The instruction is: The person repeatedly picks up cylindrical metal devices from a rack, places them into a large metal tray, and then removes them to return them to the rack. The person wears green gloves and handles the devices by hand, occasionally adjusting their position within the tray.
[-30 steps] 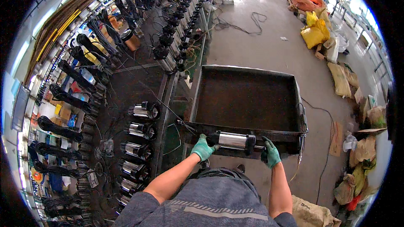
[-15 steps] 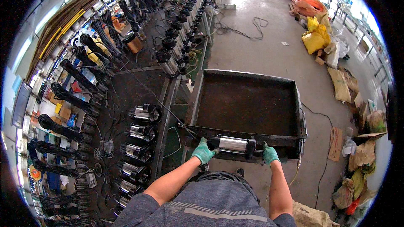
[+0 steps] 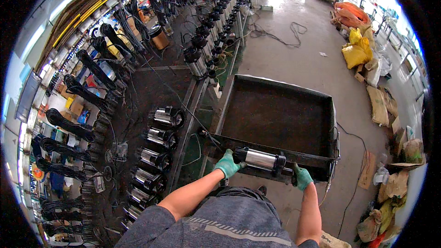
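A cylindrical motor or pump (image 3: pixel 259 158), silver in the body with black ends, lies crosswise in front of me along the near edge of a dark metal tray (image 3: pixel 281 81). My left hand (image 3: pixel 228 164), in a green glove, is closed at its left black end, thumb up and fingers reaching under it. At the other end my right hand (image 3: pixel 303 177), also green-gloved, has its fingers closed around a small dark part. A short dark rod shows between that hand and the cylinder; I cannot make out what the part is.
Similar silver-and-black units (image 3: pixel 155 157) lie in a row on the dark bench to the left, beside coiled black cables (image 3: pixel 69 124). More units stand upright farther up. A cable (image 3: pixel 356 193) trails over the floor, with sacks (image 3: pixel 377 105) along the right.
My view has turned slightly, so the bench and tray sit farther right in the picture. Both hands stay at the ends of the cylinder, which tilts a little more in the picture.
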{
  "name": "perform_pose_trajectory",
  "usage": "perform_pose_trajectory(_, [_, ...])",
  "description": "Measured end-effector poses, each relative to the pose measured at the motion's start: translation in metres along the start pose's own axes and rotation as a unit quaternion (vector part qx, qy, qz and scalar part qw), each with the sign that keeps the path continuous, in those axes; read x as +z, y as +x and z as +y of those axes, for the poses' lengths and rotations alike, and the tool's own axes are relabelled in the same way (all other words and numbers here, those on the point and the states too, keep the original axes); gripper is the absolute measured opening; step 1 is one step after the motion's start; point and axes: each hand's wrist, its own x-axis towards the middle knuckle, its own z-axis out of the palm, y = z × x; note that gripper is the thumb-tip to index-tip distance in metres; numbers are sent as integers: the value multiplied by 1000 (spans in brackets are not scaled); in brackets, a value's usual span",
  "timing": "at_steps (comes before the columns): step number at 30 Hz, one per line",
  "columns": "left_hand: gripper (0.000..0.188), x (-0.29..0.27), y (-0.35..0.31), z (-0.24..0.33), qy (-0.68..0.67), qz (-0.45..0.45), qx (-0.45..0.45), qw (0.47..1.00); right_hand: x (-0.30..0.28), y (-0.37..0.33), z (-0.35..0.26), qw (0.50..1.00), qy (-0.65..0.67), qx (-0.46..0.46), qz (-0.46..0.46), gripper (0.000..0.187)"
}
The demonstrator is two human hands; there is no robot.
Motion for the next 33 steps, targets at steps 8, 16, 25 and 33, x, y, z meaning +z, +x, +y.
perform_pose_trajectory(8, [90,-2,-4,-2,-1,-4,-3,1000,19,-23,-2,796,-398,-440,122,26])
perform_pose_trajectory(16, [107,3,1,0,30,5,-8,1000,8,28,28,977,23,-184,108,31])
perform_pose_trajectory(25, [93,1,-3,0,30,15,3,999,29,-22,3,958,-133,-247,64,26])
perform_pose_trajectory(33, [84,9,4,-12,-5,35,34,999,18,5,5,991,34,-96,92,24])
